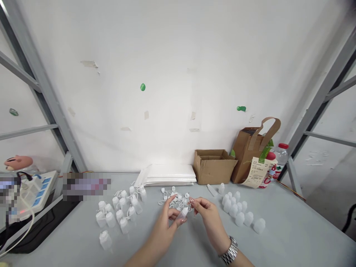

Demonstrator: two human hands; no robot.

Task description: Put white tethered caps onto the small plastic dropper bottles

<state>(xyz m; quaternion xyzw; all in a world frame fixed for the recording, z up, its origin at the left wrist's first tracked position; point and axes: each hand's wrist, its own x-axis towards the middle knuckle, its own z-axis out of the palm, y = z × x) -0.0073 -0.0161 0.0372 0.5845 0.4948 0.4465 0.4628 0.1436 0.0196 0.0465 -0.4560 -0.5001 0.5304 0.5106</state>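
The held bottle seems smooth, translucent plastic.

Bare hands, bare forearms, glossy fingernails, right wrist — silver metal link-band watch

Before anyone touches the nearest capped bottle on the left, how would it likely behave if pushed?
The capped bottle is probably light, being small and plastic-looking. Its cloudy walls suggest some give when squeezed. Pushed low, it may slide rather than tip, given its stocky shape and the smooth tabletop.
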